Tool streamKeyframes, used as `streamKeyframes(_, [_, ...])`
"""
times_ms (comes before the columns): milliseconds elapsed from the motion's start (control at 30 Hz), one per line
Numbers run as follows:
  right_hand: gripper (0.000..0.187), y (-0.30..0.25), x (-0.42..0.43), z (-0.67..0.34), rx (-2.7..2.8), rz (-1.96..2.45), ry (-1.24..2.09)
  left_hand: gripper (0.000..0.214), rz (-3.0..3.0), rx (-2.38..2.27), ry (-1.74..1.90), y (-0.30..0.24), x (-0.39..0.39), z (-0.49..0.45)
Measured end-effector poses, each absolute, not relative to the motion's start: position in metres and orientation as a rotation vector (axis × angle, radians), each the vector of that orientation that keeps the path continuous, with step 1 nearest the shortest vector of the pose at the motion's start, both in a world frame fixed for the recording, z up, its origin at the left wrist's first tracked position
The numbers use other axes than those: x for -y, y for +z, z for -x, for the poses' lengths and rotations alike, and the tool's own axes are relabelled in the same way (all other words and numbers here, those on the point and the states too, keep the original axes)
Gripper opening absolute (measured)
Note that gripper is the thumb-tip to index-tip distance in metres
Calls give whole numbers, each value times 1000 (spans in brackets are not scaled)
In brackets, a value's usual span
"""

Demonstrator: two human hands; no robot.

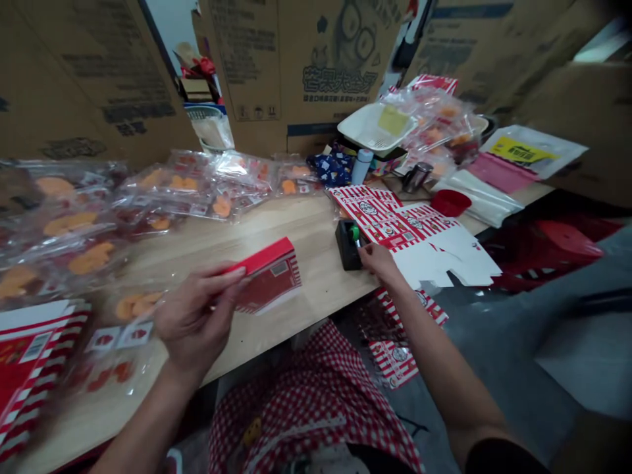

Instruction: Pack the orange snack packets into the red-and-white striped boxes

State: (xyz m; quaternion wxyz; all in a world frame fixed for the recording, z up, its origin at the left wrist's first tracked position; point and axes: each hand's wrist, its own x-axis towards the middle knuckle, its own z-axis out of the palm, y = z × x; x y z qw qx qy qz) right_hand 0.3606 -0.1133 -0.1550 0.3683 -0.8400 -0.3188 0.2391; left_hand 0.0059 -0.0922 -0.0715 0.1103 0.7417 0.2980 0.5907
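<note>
Left hand (197,319): fingers clamped on slim red cardboard box (266,284) with striped edge, at its 2 o'clock | Right hand (382,264): fingers at black plastic tape dispenser (347,251), box's 2 o'clock; cannot tell if pinching | Technique: hold box steady, pull straight and taut.

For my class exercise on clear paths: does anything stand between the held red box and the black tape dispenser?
Nothing visible does: only tabletop shows between the red box and the tape dispenser. The right grip is at the dispenser's other side.
</note>
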Motion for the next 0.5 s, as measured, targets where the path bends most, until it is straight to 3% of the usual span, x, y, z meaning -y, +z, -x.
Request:
streamKeyframes(200, [12,-164,116,-357,692,1941,851,22,-2303,-862,1614,-93,80,-26])
streamKeyframes(500, [16,-189,141,-337,946,1797,626,18,-2297,-891,1566,-86,79,-28])
